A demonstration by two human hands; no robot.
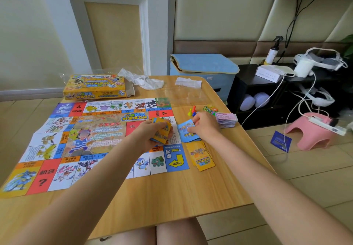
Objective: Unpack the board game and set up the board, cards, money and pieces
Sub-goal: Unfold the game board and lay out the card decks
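Nearest on the pale wooden tabletop (172,197), the unfolded paper game board (76,139) is seen lying flat at the left, already laid out for play. Just right of its near corner, a loose pile of yellow-backed cards (202,156) has been set down, apparently one sorted suit. A little farther, a mixed yellow and blue card stack (162,133) is gripped in the left hand (152,134), held over the board's right edge, likely so cards can be dealt off by colour. Beside it, the right hand (203,127) is pinching the top of a pile of blue-backed cards (188,132); a sorting step is judged to be under way. Beyond that, a stack of pink paper money (226,119) is parked at the right edge, with small coloured plastic pawns (192,111) just left of it. Farthest, the yellow cardboard game box (95,87) is pushed out of the way, crumpled clear wrapping (143,80) beside it.
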